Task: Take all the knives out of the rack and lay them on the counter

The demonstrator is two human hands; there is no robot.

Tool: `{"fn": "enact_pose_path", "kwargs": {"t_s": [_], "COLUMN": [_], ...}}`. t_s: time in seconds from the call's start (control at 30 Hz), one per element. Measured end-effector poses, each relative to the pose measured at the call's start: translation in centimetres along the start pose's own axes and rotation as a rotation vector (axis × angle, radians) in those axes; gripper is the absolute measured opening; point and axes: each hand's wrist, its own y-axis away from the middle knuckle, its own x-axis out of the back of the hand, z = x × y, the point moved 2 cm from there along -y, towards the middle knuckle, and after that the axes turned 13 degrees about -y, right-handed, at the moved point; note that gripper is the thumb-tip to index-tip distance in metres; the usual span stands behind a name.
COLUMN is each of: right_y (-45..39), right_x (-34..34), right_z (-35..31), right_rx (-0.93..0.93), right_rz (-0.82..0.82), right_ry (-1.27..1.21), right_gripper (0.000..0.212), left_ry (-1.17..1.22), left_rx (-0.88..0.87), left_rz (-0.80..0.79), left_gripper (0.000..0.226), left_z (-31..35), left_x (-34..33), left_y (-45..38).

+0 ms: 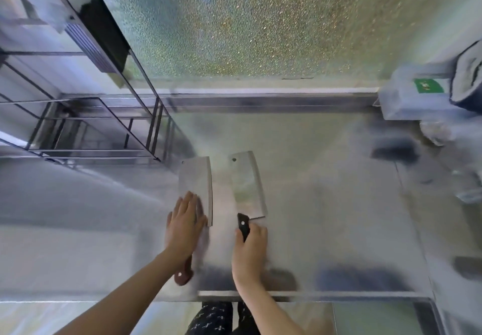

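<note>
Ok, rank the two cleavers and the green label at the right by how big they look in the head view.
1-2. Left cleaver with the brown handle and right cleaver with the black handle: blades look about alike, and hands cover part of each, so no ranking between them.
3. Green label: clearly smallest, though it sits farther from the camera.

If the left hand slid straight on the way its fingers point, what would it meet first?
The left hand already lies on the left cleaver; beyond that blade's far end, probably the black wire rack, though depth is unclear.
</note>
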Motion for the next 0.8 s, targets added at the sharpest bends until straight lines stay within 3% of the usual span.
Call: {"fn": "enact_pose_path", "kwargs": {"t_s": [0.2, 0.8], "right_y": [-0.4, 0.1], "right_x": [-1.6, -3.3], "right_z": [0.6, 0.6], "right_rx": [-0.047, 0.019], "right_rz": [0.043, 0.086], "right_ry": [-0.022, 0.189], "right_gripper": [0.019, 0.023], "left_ry": [-0.09, -0.185], "left_rx": [-0.033, -0.106], "left_rz": [-0.082, -0.093], "left_gripper": [0.06, 0.055], "left_z": [-0.2, -1.2], "left_x": [-1.1, -0.9], "left_y": [0.1, 0.0]}}
